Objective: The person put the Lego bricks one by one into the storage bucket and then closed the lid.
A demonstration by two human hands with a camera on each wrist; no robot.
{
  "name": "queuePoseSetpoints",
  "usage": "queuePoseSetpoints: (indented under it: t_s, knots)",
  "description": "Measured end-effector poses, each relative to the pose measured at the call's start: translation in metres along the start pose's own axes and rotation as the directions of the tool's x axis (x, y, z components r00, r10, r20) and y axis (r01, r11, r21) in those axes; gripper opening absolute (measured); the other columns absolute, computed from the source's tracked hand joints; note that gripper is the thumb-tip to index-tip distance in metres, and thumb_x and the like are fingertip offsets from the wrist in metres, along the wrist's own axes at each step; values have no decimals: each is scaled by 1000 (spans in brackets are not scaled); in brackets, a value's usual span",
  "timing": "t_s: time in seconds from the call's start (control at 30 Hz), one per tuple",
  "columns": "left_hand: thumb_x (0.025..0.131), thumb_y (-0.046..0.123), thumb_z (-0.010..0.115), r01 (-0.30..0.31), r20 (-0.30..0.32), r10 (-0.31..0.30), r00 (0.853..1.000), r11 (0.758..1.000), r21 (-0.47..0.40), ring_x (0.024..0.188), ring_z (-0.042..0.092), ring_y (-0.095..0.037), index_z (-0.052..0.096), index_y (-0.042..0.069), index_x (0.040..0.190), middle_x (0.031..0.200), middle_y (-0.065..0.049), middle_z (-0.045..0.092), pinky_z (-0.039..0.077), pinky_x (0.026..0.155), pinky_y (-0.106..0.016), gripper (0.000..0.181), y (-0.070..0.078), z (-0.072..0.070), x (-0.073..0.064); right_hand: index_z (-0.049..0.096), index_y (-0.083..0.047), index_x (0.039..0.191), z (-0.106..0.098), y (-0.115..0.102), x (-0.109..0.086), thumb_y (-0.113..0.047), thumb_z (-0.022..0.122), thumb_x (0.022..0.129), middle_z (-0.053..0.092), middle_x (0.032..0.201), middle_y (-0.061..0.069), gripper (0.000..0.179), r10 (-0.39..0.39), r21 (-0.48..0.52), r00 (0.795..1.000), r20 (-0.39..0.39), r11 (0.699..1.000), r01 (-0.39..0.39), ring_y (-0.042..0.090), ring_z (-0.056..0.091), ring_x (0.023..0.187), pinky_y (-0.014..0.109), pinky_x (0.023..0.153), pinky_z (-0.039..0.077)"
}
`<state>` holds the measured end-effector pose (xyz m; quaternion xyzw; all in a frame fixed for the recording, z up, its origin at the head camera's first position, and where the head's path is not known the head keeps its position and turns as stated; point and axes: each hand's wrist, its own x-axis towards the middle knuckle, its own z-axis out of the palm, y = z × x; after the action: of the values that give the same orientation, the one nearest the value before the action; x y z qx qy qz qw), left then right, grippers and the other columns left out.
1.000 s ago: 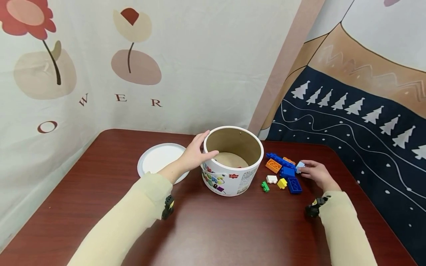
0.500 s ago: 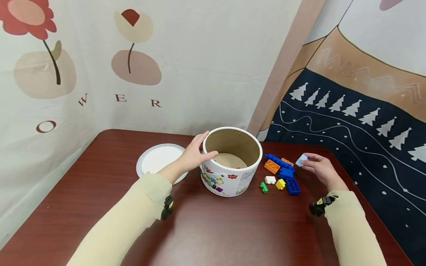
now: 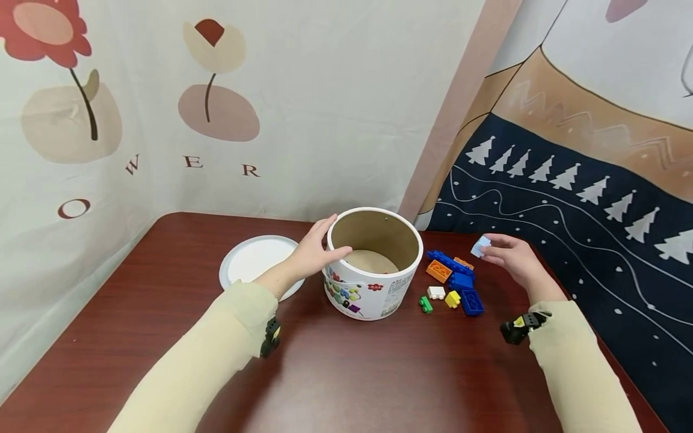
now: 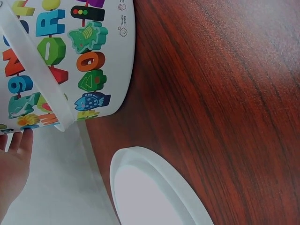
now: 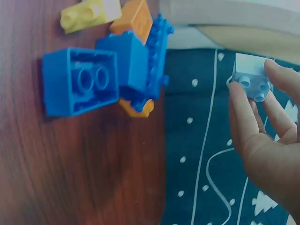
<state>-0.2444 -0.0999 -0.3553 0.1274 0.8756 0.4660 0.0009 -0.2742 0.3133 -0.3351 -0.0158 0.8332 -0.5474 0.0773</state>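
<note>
A white round bucket (image 3: 364, 297) with colourful printed pictures stands upright on the table, its top uncovered. My left hand (image 3: 311, 255) rests at its left rim, fingers extended along the outside and thumb reaching over the edge. In the left wrist view, the fingers (image 4: 21, 143) appear straight against the bucket's printed wall (image 4: 101, 47). My right hand (image 3: 511, 261) pinches a light blue toy building brick (image 3: 479, 246) between thumb and fingers, raised above the table's right side. The right wrist view shows the studs of this light blue brick (image 5: 252, 77).
Left of the bucket lies a white round lid (image 3: 254, 258). Several loose bricks sit right of it: blue (image 3: 473, 302), orange (image 3: 439, 271), white (image 3: 435, 293), yellow (image 3: 452, 299) and green (image 3: 426, 305). Patterned cloth (image 3: 541, 204) hangs behind the table (image 3: 379, 373).
My right hand has lifted the light blue brick away from the other bricks, up and toward the back. The left hand stays at the bucket. The head view has shifted slightly.
</note>
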Motion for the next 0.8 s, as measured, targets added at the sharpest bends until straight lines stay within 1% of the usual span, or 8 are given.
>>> queuePoseSetpoints:
  t_s: [0.2, 0.37, 0.5, 0.67, 0.8]
  knots:
    - [83, 33, 67, 3, 10, -3, 1000, 1000, -3, 140, 26, -32, 20, 10, 150, 153, -14, 22, 29, 111, -51, 84, 1, -1, -1, 30, 9, 140, 10, -15, 0, -21, 56, 93, 44, 114, 3, 62, -35, -20, 999, 11, 999, 35, -5, 57, 83, 12, 78, 51]
    - [84, 33, 67, 2, 17, -2, 1000, 1000, -3, 140, 26, -31, 19, 11, 150, 153, -13, 22, 29, 112, -50, 85, 0, -1, 0, 32, 8, 139, 21, -30, 3, -21, 57, 93, 48, 107, -3, 60, -64, -17, 997, 33, 998, 65, -3, 57, 84, 12, 79, 51]
    - [83, 33, 67, 0, 16, 1, 1000, 1000, -8, 140, 27, -31, 20, 10, 150, 152, -13, 23, 30, 111, -50, 85, 0, -2, 0, 33, 7, 139, 31, -43, 3, -22, 58, 93, 48, 107, -4, 60, -79, -4, 995, 57, 997, 79, -1, 58, 86, 12, 80, 51]
    - [83, 33, 67, 3, 19, -3, 1000, 1000, -7, 139, 27, -31, 20, 10, 150, 152, -13, 23, 30, 111, -50, 85, 1, -2, 0, 34, 5, 139, 43, -59, 2, -20, 57, 93, 47, 114, 2, 58, -84, 17, 993, 85, 996, 82, 1, 57, 90, 12, 81, 51]
    - [83, 33, 68, 1, 16, -1, 1000, 1000, -10, 139, 28, -31, 20, 10, 150, 152, -13, 24, 31, 111, -49, 85, 0, -1, 1, 35, 3, 140, 53, -69, 2, -18, 57, 93, 46, 122, 9, 56, -94, 7, 989, 112, 996, 94, 3, 56, 93, 12, 81, 51]
